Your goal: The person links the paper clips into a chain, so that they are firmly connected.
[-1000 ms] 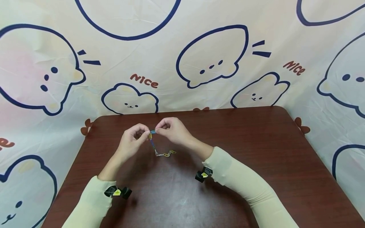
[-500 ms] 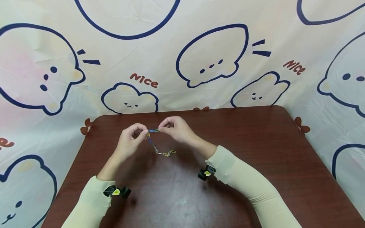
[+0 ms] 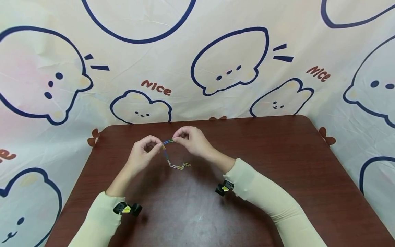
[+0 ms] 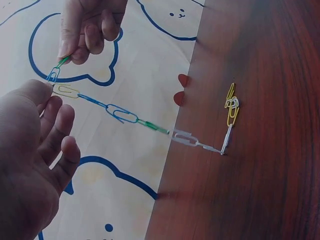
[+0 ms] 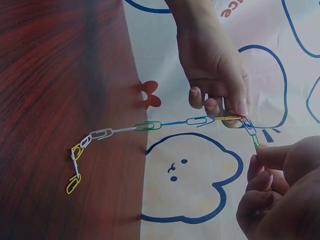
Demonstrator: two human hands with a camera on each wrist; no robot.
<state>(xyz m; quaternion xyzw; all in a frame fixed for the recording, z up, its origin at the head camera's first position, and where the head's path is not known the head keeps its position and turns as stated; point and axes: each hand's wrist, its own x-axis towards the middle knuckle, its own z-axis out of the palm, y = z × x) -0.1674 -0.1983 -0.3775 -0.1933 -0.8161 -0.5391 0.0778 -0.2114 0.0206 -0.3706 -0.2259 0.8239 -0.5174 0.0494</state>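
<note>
A chain of linked paper clips in yellow, blue, green and white hangs from both hands. My left hand pinches it at a yellow clip where a blue clip joins on. Between thumb and forefinger, my right hand pinches a green clip at the chain's upper end. A short blue-and-green stretch spans the gap between the hands. From the left hand the rest slopes down, and its white and yellow end lies bent on the table.
The dark brown wooden table reaches back to a cream cloth backdrop with blue cartoon outlines. Black wrist cameras sit at both cream sleeves.
My right hand has drawn a little to the right, so more of the blue and green clips shows between the hands. The left hand stays nearly in place, and the lower chain barely shifts.
</note>
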